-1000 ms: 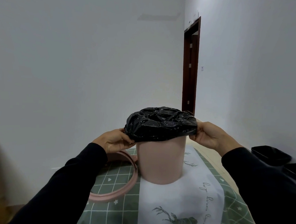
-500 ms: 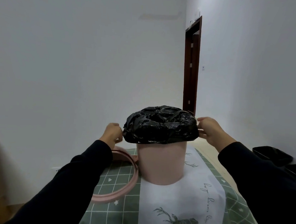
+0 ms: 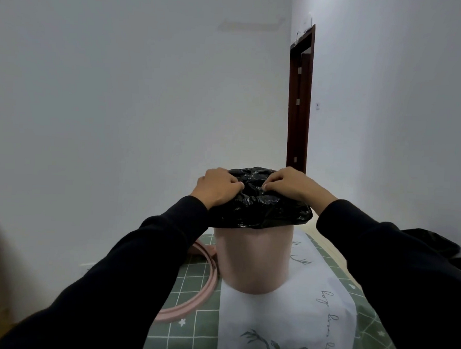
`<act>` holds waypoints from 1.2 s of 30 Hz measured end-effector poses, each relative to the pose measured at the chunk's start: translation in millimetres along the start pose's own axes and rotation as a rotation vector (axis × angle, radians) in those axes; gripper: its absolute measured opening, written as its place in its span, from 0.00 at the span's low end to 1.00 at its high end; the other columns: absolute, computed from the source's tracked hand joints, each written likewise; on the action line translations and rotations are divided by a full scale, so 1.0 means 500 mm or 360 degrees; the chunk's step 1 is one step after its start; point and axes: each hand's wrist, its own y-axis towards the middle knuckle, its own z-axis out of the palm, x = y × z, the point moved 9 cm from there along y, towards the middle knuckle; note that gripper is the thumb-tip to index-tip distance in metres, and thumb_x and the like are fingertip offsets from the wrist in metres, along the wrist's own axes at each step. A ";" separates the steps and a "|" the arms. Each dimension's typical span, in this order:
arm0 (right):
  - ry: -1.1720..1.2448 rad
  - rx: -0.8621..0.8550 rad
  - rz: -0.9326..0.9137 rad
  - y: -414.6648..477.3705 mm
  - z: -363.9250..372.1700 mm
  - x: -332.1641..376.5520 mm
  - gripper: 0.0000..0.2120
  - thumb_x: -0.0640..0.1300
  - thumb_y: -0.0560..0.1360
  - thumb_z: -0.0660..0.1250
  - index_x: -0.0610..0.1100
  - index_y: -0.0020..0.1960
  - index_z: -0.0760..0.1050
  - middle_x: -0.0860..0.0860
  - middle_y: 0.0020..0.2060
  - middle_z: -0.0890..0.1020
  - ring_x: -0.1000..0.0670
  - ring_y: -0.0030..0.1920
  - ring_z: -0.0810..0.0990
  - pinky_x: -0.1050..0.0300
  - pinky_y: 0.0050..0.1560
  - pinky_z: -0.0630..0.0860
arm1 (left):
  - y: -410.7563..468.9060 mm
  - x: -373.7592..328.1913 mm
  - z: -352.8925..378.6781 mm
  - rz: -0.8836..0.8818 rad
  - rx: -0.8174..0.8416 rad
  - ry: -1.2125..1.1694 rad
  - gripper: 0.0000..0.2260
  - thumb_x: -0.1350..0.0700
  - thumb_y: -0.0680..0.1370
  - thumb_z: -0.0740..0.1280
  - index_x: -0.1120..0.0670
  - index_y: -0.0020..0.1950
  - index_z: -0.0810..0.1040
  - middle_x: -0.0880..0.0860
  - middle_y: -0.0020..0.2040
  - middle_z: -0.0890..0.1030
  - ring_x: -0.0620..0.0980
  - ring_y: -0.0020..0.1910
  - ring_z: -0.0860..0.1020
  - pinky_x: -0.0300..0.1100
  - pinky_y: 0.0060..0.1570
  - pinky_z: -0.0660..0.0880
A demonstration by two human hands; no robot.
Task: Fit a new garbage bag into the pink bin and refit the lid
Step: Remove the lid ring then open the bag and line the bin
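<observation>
The pink bin [image 3: 251,258] stands upright on a green checked tablecloth [image 3: 189,329]. A black garbage bag [image 3: 270,213] is folded over its rim and bunched on top. My left hand [image 3: 216,187] and my right hand [image 3: 290,184] rest on top of the bag near its middle, fingers curled and pinching the plastic. The pink ring lid [image 3: 190,300] lies flat on the table to the left of the bin, partly hidden by my left sleeve.
A white runner with leaf prints [image 3: 283,324] lies under the bin. A dark object [image 3: 434,245] sits at the right behind my right sleeve. A dark wooden door frame [image 3: 298,103] stands at the far end, with white walls around.
Both hands have moved from the bag's outer sides, left and right of the rim, up onto the top of the bag and in toward its middle.
</observation>
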 end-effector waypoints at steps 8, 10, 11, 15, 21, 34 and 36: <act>-0.0105 0.0147 0.0318 0.012 0.004 -0.061 0.14 0.47 0.76 0.70 0.39 0.55 0.85 0.43 0.56 0.84 0.43 0.57 0.81 0.50 0.62 0.77 | 0.000 0.039 0.035 -0.0341 0.0330 -0.0088 0.17 0.53 0.80 0.63 0.61 0.65 0.78 0.60 0.63 0.79 0.60 0.63 0.76 0.48 0.61 0.74; -0.0081 0.0128 0.0411 0.016 0.005 -0.082 0.17 0.47 0.76 0.69 0.37 0.59 0.81 0.41 0.54 0.81 0.43 0.53 0.78 0.52 0.56 0.75 | -0.001 0.043 0.034 -0.0323 0.0340 -0.0130 0.16 0.56 0.82 0.59 0.56 0.68 0.77 0.61 0.64 0.78 0.61 0.65 0.73 0.49 0.65 0.71; -0.0081 0.0129 0.0432 0.014 0.007 -0.085 0.17 0.48 0.76 0.68 0.38 0.59 0.81 0.41 0.52 0.80 0.44 0.52 0.77 0.52 0.54 0.74 | -0.001 0.047 0.036 -0.0314 0.0324 -0.0158 0.16 0.56 0.83 0.56 0.53 0.69 0.77 0.61 0.64 0.78 0.61 0.65 0.72 0.49 0.65 0.70; -0.0166 0.0155 0.0319 0.018 0.011 -0.085 0.16 0.44 0.83 0.58 0.45 0.66 0.79 0.41 0.63 0.79 0.40 0.63 0.77 0.47 0.66 0.73 | 0.002 0.069 0.043 -0.0353 0.0353 -0.0264 0.17 0.58 0.83 0.56 0.55 0.66 0.79 0.62 0.63 0.77 0.61 0.63 0.75 0.48 0.63 0.71; 0.0049 0.0057 0.0301 0.039 0.008 -0.101 0.09 0.41 0.77 0.64 0.39 0.43 0.81 0.41 0.44 0.81 0.38 0.50 0.81 0.47 0.51 0.76 | 0.019 0.101 0.041 -0.0447 0.0275 -0.0539 0.11 0.63 0.80 0.61 0.65 0.60 0.76 0.62 0.48 0.78 0.53 0.47 0.73 0.43 0.44 0.70; 0.0227 -0.0228 0.0105 0.056 -0.050 -0.055 0.09 0.49 0.76 0.70 0.45 0.49 0.84 0.55 0.45 0.81 0.50 0.52 0.79 0.59 0.46 0.74 | 0.064 0.060 -0.013 -0.0148 0.0092 -0.0451 0.07 0.61 0.78 0.65 0.49 0.52 0.77 0.56 0.57 0.76 0.51 0.43 0.75 0.39 0.36 0.67; 0.0078 -0.0196 -0.0016 0.067 -0.052 -0.035 0.06 0.45 0.75 0.70 0.45 0.45 0.85 0.56 0.42 0.81 0.50 0.50 0.79 0.62 0.40 0.72 | 0.073 0.052 -0.011 -0.0075 0.0095 -0.0440 0.10 0.65 0.79 0.63 0.53 0.54 0.79 0.58 0.61 0.77 0.55 0.47 0.77 0.37 0.35 0.67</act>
